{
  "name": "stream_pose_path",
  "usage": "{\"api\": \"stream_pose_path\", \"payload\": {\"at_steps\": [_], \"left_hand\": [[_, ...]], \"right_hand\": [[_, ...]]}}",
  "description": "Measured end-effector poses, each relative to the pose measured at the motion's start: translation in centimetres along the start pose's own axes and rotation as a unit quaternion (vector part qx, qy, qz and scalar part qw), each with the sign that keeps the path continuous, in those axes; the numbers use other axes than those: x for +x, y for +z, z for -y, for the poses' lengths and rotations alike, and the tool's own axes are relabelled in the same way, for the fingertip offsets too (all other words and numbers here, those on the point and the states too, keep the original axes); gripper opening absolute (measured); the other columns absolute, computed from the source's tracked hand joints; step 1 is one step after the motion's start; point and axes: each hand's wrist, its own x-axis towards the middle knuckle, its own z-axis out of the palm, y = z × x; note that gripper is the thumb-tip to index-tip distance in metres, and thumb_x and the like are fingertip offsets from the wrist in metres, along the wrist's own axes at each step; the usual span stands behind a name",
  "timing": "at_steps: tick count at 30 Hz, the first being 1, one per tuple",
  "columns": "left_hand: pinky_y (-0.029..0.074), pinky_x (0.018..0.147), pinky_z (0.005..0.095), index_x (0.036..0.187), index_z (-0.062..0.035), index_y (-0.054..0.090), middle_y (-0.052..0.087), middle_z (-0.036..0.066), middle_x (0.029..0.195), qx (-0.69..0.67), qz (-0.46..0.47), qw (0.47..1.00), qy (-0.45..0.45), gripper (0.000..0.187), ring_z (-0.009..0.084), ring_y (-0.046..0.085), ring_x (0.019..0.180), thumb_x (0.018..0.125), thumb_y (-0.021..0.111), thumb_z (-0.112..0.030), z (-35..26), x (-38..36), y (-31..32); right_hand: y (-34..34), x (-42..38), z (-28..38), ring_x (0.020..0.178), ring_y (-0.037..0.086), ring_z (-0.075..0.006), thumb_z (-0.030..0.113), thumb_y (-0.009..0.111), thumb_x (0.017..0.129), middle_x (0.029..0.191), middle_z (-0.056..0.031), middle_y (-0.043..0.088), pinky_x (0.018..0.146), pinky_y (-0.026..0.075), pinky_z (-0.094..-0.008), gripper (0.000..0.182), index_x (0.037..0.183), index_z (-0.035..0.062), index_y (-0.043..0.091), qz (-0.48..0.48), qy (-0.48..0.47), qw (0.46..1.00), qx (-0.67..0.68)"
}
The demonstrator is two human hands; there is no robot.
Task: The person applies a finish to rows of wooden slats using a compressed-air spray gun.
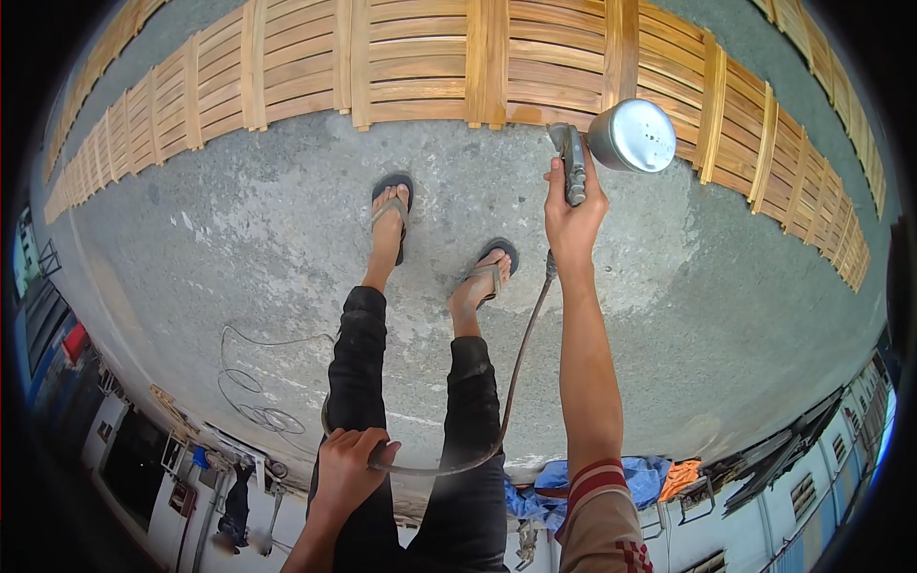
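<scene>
My right hand is wrapped round the handle of a spray gun, held out over the near edge of the slatted wooden panels. A round silvery cup sits on the gun's right side. From the gun's handle a dark hose curves down and across my legs. Lower down, in front of my thigh, my left hand is closed round that same hose. Part of the panel by the gun looks darker and wetter than its neighbours.
Grey concrete floor lies under my sandalled feet. Loops of thin hose rest on the ground to the left. Blue tarpaulin and orange cloth lie behind me. More slatted panels stretch along the far right. Another person is at lower left.
</scene>
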Motion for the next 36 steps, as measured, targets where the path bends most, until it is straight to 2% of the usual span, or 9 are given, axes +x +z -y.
{"api": "stream_pose_path", "payload": {"at_steps": [2, 7, 12, 16, 24, 28, 32, 35, 36], "left_hand": [[0.051, 0.063, 0.0398, 0.094, -0.0092, 0.069, 0.067, 0.004, 0.072, -0.037, 0.049, 0.998, 0.008, 0.026, 0.0254, 0.068, 0.064, 0.085, 0.09, -0.021, -0.2, -0.3, -3.0], [0.054, 0.059, 0.0389, 0.098, -0.0078, 0.071, 0.067, 0.004, 0.075, -0.13, 0.135, 0.981, 0.056, 0.033, 0.0251, 0.07, 0.064, 0.082, 0.093, -0.024, 2.8, -0.2, -7.1], [0.053, 0.058, 0.0389, 0.092, -0.0075, 0.074, 0.063, 0.003, 0.075, -0.148, 0.136, 0.977, 0.077, 0.03, 0.0247, 0.068, 0.063, 0.08, 0.094, -0.026, 6.6, 3.1, -12.9], [0.052, 0.056, 0.0394, 0.09, -0.0076, 0.075, 0.062, 0.003, 0.075, -0.166, 0.112, 0.979, 0.047, 0.028, 0.0246, 0.067, 0.062, 0.081, 0.094, -0.026, 9.5, 4.6, -16.4], [0.05, 0.055, 0.0403, 0.092, -0.0098, 0.076, 0.059, 0.002, 0.074, -0.193, 0.102, 0.976, 0.016, 0.025, 0.0249, 0.064, 0.06, 0.083, 0.093, -0.025, 13.7, 7.1, -18.6], [0.049, 0.056, 0.0392, 0.09, -0.0111, 0.076, 0.06, 0.002, 0.074, -0.191, 0.102, 0.976, 0.015, 0.025, 0.0234, 0.063, 0.062, 0.082, 0.093, -0.028, 14.4, 7.4, -17.8], [0.049, 0.06, 0.0393, 0.089, -0.0116, 0.076, 0.06, 0.001, 0.074, -0.177, 0.093, 0.979, 0.031, 0.026, 0.0232, 0.064, 0.065, 0.081, 0.093, -0.03, 14.8, 7.7, -17.3], [0.05, 0.062, 0.0401, 0.089, -0.0114, 0.075, 0.06, 0.001, 0.074, -0.182, 0.09, 0.979, 0.028, 0.027, 0.0239, 0.064, 0.066, 0.083, 0.092, -0.031, 15.1, 8.0, -17.6], [0.05, 0.063, 0.0401, 0.089, -0.0113, 0.075, 0.06, 0.001, 0.075, -0.185, 0.088, 0.978, 0.025, 0.027, 0.0239, 0.064, 0.065, 0.083, 0.092, -0.031, 15.3, 8.0, -17.6]], "right_hand": [[1.5, 1.2, 2.8, 0.12, 0.075, -0.0407, 0.008, 0.071, 0.104, 0.13, -0.0342, 0.073, 0.101, 0.057, -0.0447, 0.043, 0.14, -0.0135, 0.064, 0.0, -0.014, 1.0, 0.001], [6.3, 5.8, 8.1, 0.114, 0.077, -0.0433, 0.006, 0.07, 0.103, 0.123, -0.0351, 0.075, 0.095, 0.059, -0.045, 0.041, 0.138, -0.0144, 0.064, -0.029, -0.046, 0.998, 0.019], [11.7, 11.6, 9.6, 0.09, 0.08, -0.0317, 0.009, 0.069, 0.104, 0.102, -0.0313, 0.078, 0.08, 0.06, -0.0405, 0.042, 0.137, -0.0166, 0.064, -0.074, -0.06, 0.995, -0.011], [16.0, 15.8, 9.7, 0.077, 0.078, -0.028, 0.014, 0.068, 0.106, 0.092, -0.0255, 0.079, 0.068, 0.058, -0.0402, 0.038, 0.133, -0.0129, 0.067, -0.097, -0.034, 0.994, -0.024], [25.5, 19.1, 10.1, 0.077, 0.075, -0.0191, 0.013, 0.071, 0.105, 0.09, -0.0181, 0.079, 0.071, 0.057, -0.0361, 0.032, 0.125, -0.0111, 0.072, -0.05, -0.084, 0.995, 0.009], [29.0, 18.7, 11.1, 0.065, 0.061, -0.0079, 0.02, 0.074, 0.107, 0.074, -0.0042, 0.067, 0.065, 0.057, -0.0297, 0.026, 0.095, -0.0034, 0.069, 0.037, -0.049, 0.992, 0.109], [29.9, 17.8, 12.0, 0.067, 0.065, -0.0097, 0.02, 0.074, 0.107, 0.075, -0.0052, 0.067, 0.068, 0.061, -0.0301, 0.028, 0.095, -0.005, 0.069, 0.088, 0.008, 0.984, 0.155], [30.4, 18.2, 10.8, 0.067, 0.066, -0.0106, 0.018, 0.073, 0.107, 0.076, -0.0048, 0.068, 0.068, 0.059, -0.029, 0.026, 0.104, -0.0076, 0.071, 0.026, -0.058, 0.994, 0.087], [29.9, 18.3, 10.3, 0.071, 0.069, -0.0147, 0.016, 0.073, 0.106, 0.081, -0.0097, 0.071, 0.07, 0.059, -0.0316, 0.026, 0.112, -0.0094, 0.071, 0.012, -0.06, 0.996, 0.059]]}}
